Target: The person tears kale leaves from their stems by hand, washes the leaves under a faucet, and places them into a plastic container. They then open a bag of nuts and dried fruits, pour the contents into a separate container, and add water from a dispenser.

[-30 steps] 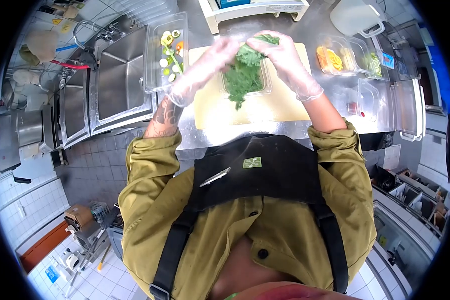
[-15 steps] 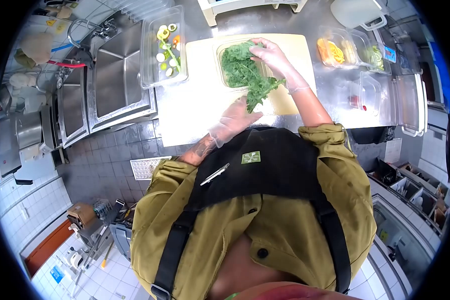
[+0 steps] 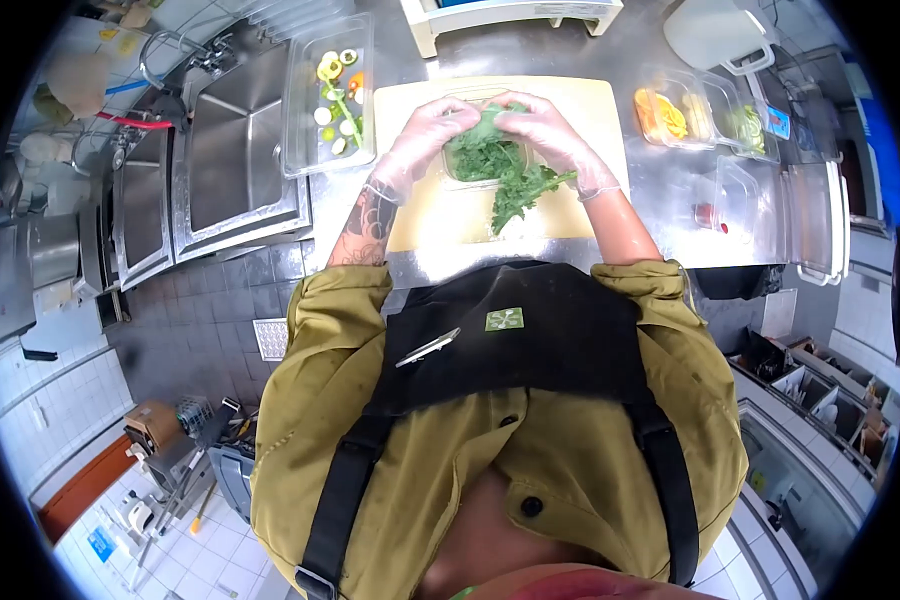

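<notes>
Leafy greens (image 3: 488, 155) fill a clear container (image 3: 470, 184) on the pale yellow cutting board (image 3: 420, 225). Some leaves hang over its near edge onto the board. Both of my hands wear clear gloves. My left hand (image 3: 425, 135) is at the container's far left, its fingers pinched at the top of the greens. From the right, my right hand (image 3: 550, 133) grips the same leaves with its fingers closed. The fingertips of both hands are close together above the container's far side.
A clear tray (image 3: 300, 140) of cut vegetables lies left of the board, beside the metal sink (image 3: 235, 150). On the right are containers of orange slices (image 3: 665, 112) and a clear tub (image 3: 738, 200). A white stand (image 3: 515, 14) is behind the board.
My left hand has moved up from the board's near edge to the far side of the container and now pinches the leaves. My right hand has shifted slightly nearer and right.
</notes>
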The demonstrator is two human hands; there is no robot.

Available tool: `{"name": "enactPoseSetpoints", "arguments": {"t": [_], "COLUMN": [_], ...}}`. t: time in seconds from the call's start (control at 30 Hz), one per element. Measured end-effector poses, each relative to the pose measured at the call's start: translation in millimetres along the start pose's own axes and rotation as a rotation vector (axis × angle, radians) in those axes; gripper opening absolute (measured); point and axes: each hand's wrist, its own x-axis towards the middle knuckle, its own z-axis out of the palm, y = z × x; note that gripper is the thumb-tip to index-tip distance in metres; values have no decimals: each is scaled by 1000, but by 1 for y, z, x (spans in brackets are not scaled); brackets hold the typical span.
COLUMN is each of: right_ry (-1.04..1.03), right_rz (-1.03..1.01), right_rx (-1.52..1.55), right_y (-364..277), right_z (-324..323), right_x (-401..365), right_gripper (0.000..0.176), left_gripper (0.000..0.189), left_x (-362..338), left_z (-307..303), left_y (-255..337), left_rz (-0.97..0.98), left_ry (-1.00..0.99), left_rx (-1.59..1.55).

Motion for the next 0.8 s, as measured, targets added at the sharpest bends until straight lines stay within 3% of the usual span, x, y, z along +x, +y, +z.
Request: {"name": "enactPoseSetpoints", "arguments": {"t": [0.03, 0.17, 0.27, 0.37, 0.47, 0.5, 0.6, 0.67, 0.7, 0.73, 0.77, 0.8], "right_ry": [15, 81, 38, -14, -55, -75, 113, 138, 155, 174, 216, 230], "right_rz": [-109, -138, -237, -308, -249, -269, -224, -211, -151, -91, -63, -79], "right_rx": [-260, -592, -560, -336, 46, 83, -57, -221, -246, -271, -387, -337], "right_y": [1, 0, 4, -6, -12, -15, -14, -7, -9, -10, -10, -12], "right_z": [1, 1, 1, 8, -4, -14, -19, -15, -7, -3, -4, -4], "right_x": [0, -5, -8, -14, -17, -19, -14, -6, -4, -3, -3, -3], "right_gripper": [26, 21, 19, 17, 19, 18, 16, 30, 36, 43, 62, 63], "left_gripper": [17, 15, 15, 18, 20, 21, 25, 30, 46, 50, 54, 58], "left_x": [0, 2, 0, -5, -12, -11, -9, -3, -6, -2, 4, 4], "left_z": [2, 4, 0, -6, -22, -29, -38, -26, -13, -14, -18, -12], "left_y": [1, 0, 12, 21, 33, 35, 35, 33, 35, 27, 12, 13], "left_rz": [14, -89, -63, -87, -122, -105, -73, -59, -104, -45, 14, 71], "left_ry": [5, -103, -211, -276, -345, -313, -187, -68, -20, 43, 105, 163], "left_rx": [100, 285, 307, 108, 74, 104, 227, 359, 436, 450, 463, 475]}}
